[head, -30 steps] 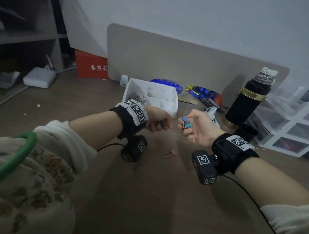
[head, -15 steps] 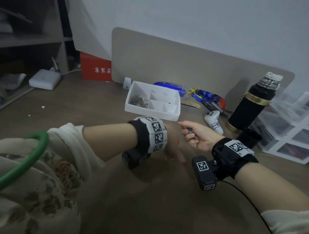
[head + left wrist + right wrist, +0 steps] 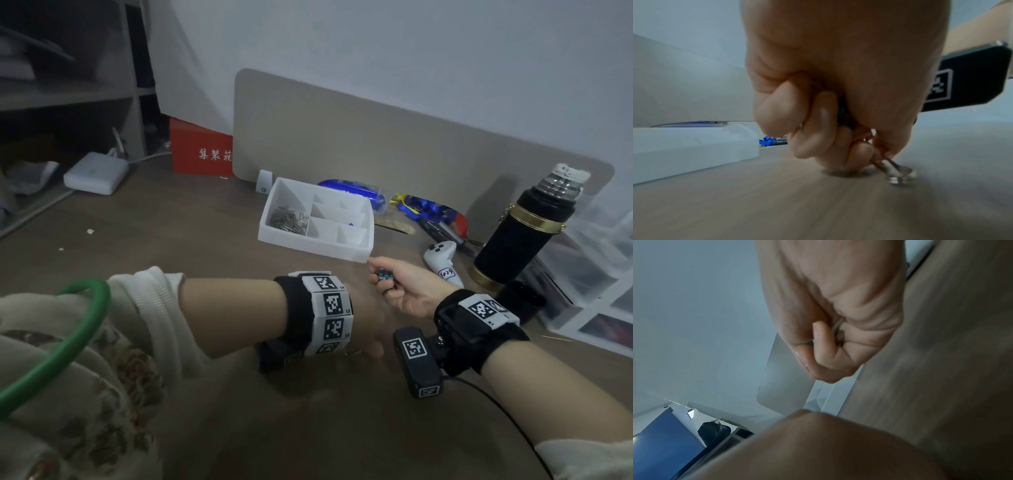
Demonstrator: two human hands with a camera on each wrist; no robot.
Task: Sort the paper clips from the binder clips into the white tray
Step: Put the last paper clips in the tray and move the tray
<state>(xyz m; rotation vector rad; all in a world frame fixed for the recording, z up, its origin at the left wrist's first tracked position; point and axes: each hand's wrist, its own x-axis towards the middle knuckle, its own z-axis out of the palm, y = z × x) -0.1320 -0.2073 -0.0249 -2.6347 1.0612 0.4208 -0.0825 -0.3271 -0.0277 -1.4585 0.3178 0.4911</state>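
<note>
The left hand (image 3: 838,91) is down on the worktop (image 3: 308,428), knuckles low, fingers (image 3: 818,126) curled round a binder clip (image 3: 894,170) whose wire handles stick out below the fist and touch the wood. In the head view this hand is mostly hidden behind its own wristband. Bare worktop lies open on the near side of it and to its left.

The right hand (image 3: 404,287) hovers just beyond and to the right of the left one, palm turned inward, fingers closed on a small bunch of clips (image 3: 383,275); their kind is too small to tell. Its forefinger tip lies just beside the near right corner of the tray (image 3: 308,245), which stands just beyond both hands.

Paper clips (image 3: 289,219) lie heaped in the tray's left compartment. A white controller (image 3: 442,262) lies to the right of the right hand, a black flask (image 3: 520,233) further right.
</note>
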